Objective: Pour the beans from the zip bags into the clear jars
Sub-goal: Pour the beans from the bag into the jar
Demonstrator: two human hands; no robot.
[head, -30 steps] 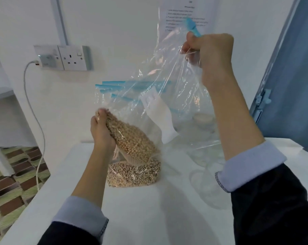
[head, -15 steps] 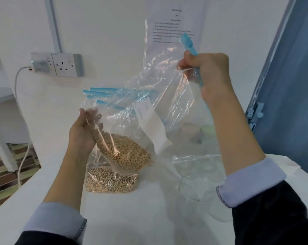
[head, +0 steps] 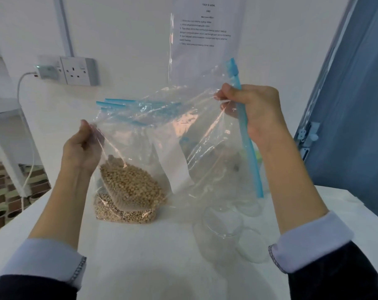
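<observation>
White bench (head: pixel 140 267) carries everything, wall behind. Large clear zip bag with a blue zipper strip (head: pixel 162 152) is held up over the bench between both hands, mouth end at the right, zipper strip hanging down past the right palm; cannot tell if the zip is open. Film is soft, floppy and slick, no stiffness, so it folds wherever unsupported. Left hand (head: pixel 82 152) has its grip pinched on the upper left corner of the film; right hand (head: pixel 259 111) has its grip closed around the gathered film and blue strip. Load of tan round beans (head: pixel 131 187) is slumped into the lower left corner, judged the only real weight; it will shift and rush at once when tilted. Best holds, as a judgement: zipper strip for the stiffest edge, plus a pinch on the corner above the beans to steer flow. A second clear bag of beans (head: pixel 125 215) lies flat on the bench under the held one. Clear glass jars (head: pixel 222 221) stand on the bench just right of it, below the bag mouth; rigid, breakable, hard to see, easy to knock. More blue-zippered bags (head: pixel 116 103) lie behind.
</observation>
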